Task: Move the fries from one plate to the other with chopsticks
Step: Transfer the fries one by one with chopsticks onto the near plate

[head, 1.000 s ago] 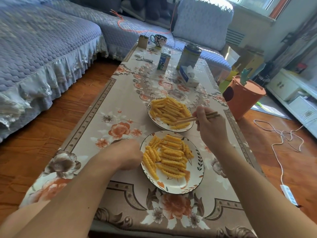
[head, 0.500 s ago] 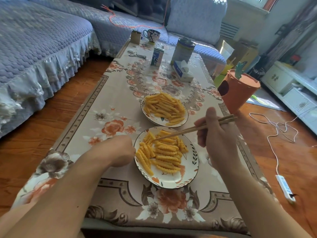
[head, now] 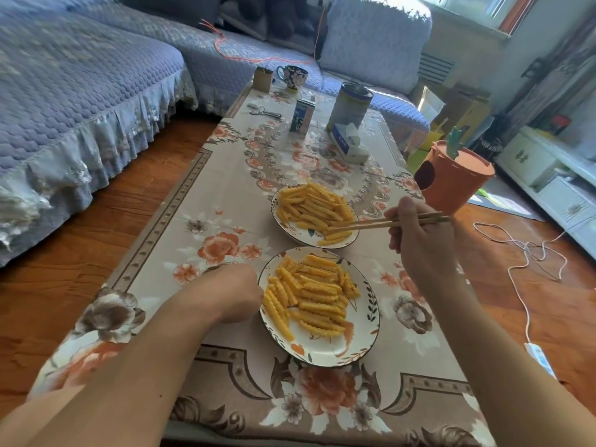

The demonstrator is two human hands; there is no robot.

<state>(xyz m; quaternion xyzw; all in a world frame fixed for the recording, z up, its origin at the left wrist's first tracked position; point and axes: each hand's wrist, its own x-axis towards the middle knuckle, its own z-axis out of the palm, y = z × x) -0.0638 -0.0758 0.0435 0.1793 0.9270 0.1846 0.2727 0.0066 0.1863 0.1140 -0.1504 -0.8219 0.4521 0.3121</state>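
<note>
right hand (head: 422, 250) grips chopsticks (head: 387, 223) over far plate (head: 292, 233); left hand (head: 233, 293) fisted, empty, beside near plate (head: 366, 343).

I have one view only, from the camera worn on the head, looking forward and steeply down along the table (head: 200, 221), whose long side runs away from me. The lens is wide, so edges bend. Both forearms enter from the bottom edge, the left hand (head: 237, 293) and right hand (head: 422, 245) near the middle of the frame. The near plate (head: 367, 337) sits close below me, the far plate (head: 322, 241) just beyond it. The sofa (head: 80, 101) fills the far left, a white cabinet (head: 548, 175) the far right.
</note>
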